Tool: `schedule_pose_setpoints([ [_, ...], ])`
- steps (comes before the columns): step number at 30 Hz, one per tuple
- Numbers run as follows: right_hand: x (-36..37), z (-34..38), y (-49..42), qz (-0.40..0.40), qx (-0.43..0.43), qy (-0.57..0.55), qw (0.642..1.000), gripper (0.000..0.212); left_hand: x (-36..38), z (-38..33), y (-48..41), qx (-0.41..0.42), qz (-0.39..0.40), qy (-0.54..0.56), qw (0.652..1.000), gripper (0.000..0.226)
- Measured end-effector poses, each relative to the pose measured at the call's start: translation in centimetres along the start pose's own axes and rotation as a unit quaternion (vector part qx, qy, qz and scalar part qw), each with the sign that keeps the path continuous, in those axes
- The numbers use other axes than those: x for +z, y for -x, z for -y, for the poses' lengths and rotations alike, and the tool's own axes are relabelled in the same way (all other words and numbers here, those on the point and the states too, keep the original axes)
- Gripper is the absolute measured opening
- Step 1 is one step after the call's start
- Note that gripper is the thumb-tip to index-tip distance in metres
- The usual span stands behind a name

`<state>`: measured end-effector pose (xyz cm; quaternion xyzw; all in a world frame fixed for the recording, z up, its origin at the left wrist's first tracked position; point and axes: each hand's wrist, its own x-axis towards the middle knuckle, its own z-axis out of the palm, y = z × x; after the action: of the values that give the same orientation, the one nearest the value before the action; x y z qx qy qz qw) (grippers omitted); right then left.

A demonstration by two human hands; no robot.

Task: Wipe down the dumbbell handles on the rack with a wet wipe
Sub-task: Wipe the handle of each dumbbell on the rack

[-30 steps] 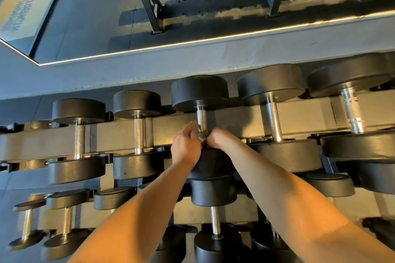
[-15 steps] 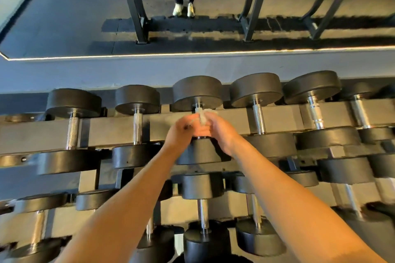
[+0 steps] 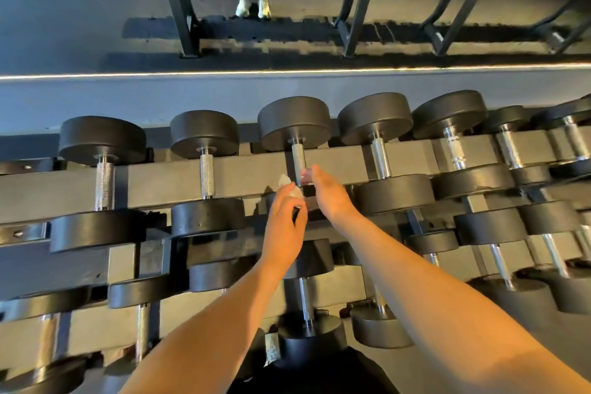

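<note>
Rack (image 3: 153,182) tiers carry dumbbells (image 3: 204,134); left hand (image 3: 284,227) fingers pinch the wet wipe (image 3: 288,185), right hand (image 3: 331,198) touches the middle handle (image 3: 298,157), grip unclear.

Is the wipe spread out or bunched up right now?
Bunched up: the wipe shows as a small crumpled white wad pinched at the fingertips of the left hand, beside the handle, not wrapped round it.

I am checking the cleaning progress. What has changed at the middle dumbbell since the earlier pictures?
The left hand has taken the wet wipe off the middle dumbbell handle and holds it just left of it. The right hand has opened, fingers near the handle's lower end. The dumbbells stayed on the rack.
</note>
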<state>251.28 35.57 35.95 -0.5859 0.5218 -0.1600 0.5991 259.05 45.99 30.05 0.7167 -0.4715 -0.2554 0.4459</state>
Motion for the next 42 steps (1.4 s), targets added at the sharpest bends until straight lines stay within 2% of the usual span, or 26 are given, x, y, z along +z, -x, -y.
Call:
schedule_pose_setpoints([
  [3, 0.8, -0.9, 0.5, -0.024, -0.045, 0.073, 0.996, 0.041, 0.1, 0.6, -0.1, 0.024, -0.037, 0.008, 0.999, 0.009],
  [4, 0.9, -1.3, 0.7, -0.029, -0.061, 0.094, 0.993, 0.04, -0.1, 1.2, -0.3, 0.004, -0.063, 0.028, 0.998, 0.009],
  [6, 0.9, -1.8, 1.0, -0.035, -0.077, 0.126, 0.988, 0.038, -0.2, 2.9, -0.8, -0.089, -0.119, 0.072, 0.986, 0.017],
  [8, 0.8, -2.1, 1.3, -0.03, -0.077, 0.14, 0.987, 0.038, -0.4, 4.1, -1.1, -0.22, -0.119, 0.118, 0.961, 0.012],
  [9, 0.8, -2.1, 1.5, -0.027, -0.074, 0.139, 0.987, 0.039, -0.4, 4.2, -1.0, -0.258, -0.106, 0.124, 0.952, 0.008],
  [10, 0.8, -2.0, 1.5, -0.026, -0.072, 0.137, 0.988, 0.041, -0.3, 4.3, -0.7, -0.256, -0.099, 0.12, 0.954, 0.008],
  [13, 1.0, -1.9, 1.5, -0.033, -0.065, 0.131, 0.989, 0.043, -0.4, 2.9, 0.9, -0.14, -0.092, 0.096, 0.981, 0.008],
  [16, 1.0, -1.9, 1.5, -0.036, -0.058, 0.085, 0.994, 0.04, 0.3, 1.4, 2.0, -0.018, -0.012, 0.04, 0.999, 0.008],
  [19, 0.7, -1.7, 2.1, -0.044, -0.027, 0.019, 0.998, 0.042, 1.5, 0.3, 2.1, 0.078, 0.073, -0.095, 0.99, 0.045],
  [21, 0.4, -1.7, 2.3, -0.049, -0.014, -0.006, 0.999, 0.045, 2.0, 0.6, 1.9, 0.115, 0.075, -0.16, 0.977, 0.053],
  [24, 0.5, -2.2, 2.3, -0.048, -0.023, -0.001, 0.999, 0.05, 1.1, 1.5, 1.7, 0.115, 0.07, -0.123, 0.983, 0.041],
  [27, 1.0, -2.8, 2.2, -0.05, -0.036, 0.012, 0.998, 0.053, -0.6, 2.6, 2.0, 0.065, -0.004, -0.026, 0.998, 0.002],
  [29, 1.2, -3.2, 2.1, -0.052, -0.022, 0.008, 0.998, 0.056, -1.2, 3.4, 2.4, -0.038, -0.045, 0.032, 0.998, 0.007],
  [31, 1.2, -3.1, 2.2, -0.058, -0.008, -0.003, 0.998, 0.056, -1.3, 3.6, 2.7, -0.1, -0.046, 0.054, 0.992, 0.008],
  [34, 0.7, -2.4, 3.1, -0.065, -0.011, -0.039, 0.997, 0.053, -0.9, 2.2, 2.4, -0.062, -0.013, 0.067, 0.996, 0.01],
  [37, -0.5, -2.7, 3.1, -0.077, -0.015, -0.08, 0.994, 0.053, -0.1, 0.0, 1.3, -0.01, 0.038, 0.03, 0.999, 0.011],
  [40, -1.6, -3.0, 2.9, -0.106, 0.006, -0.122, 0.987, 0.054, 1.3, -1.1, -0.1, 0.059, 0.049, -0.079, 0.994, 0.01],
  [42, -2.3, -3.3, 2.6, -0.117, 0.03, -0.152, 0.981, 0.052, 2.9, -1.8, -1.1, 0.112, 0.073, -0.16, 0.978, 0.019],
])
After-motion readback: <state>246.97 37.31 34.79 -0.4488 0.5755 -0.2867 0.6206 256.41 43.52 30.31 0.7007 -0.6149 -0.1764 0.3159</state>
